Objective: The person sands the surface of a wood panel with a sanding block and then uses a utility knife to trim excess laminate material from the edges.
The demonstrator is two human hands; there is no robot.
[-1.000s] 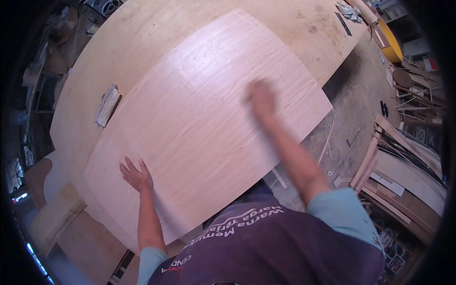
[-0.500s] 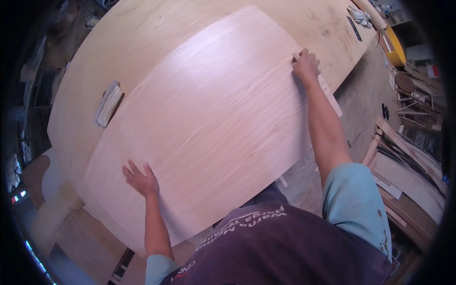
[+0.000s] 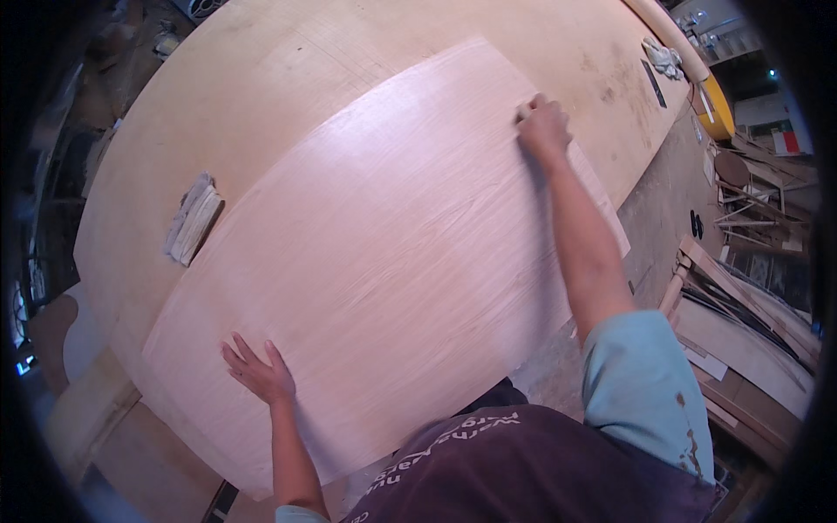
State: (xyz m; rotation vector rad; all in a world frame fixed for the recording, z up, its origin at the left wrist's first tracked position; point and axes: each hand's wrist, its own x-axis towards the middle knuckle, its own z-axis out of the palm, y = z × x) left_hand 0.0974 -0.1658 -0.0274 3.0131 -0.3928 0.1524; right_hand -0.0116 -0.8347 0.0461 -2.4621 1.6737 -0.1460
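Note:
A large, pale wood-grained panel [image 3: 375,235] lies on the worktable in front of me. My left hand [image 3: 260,373] rests flat on its near left part, fingers spread, holding nothing. Toward the panel's far right edge, my right hand [image 3: 544,131] is closed round a small pale block [image 3: 523,112], pressed to the surface. Most of the block is hidden under the fingers, so its exact kind cannot be told. Along the panel's left edge sits a layered, pale block-shaped bundle [image 3: 195,220], apart from both hands.
Beneath the panel spreads a broad light-wood tabletop [image 3: 261,61]. At its far right lie a crumpled whitish cloth [image 3: 664,59] and a flat black strip [image 3: 654,84]. A yellow curved object [image 3: 717,106] stands beyond. Wooden pieces [image 3: 741,331] are stacked on the right.
My right hand has shifted slightly left across the panel with the small block. My left hand stays flat on the panel. The view has tilted a little, so everything sits slightly differently.

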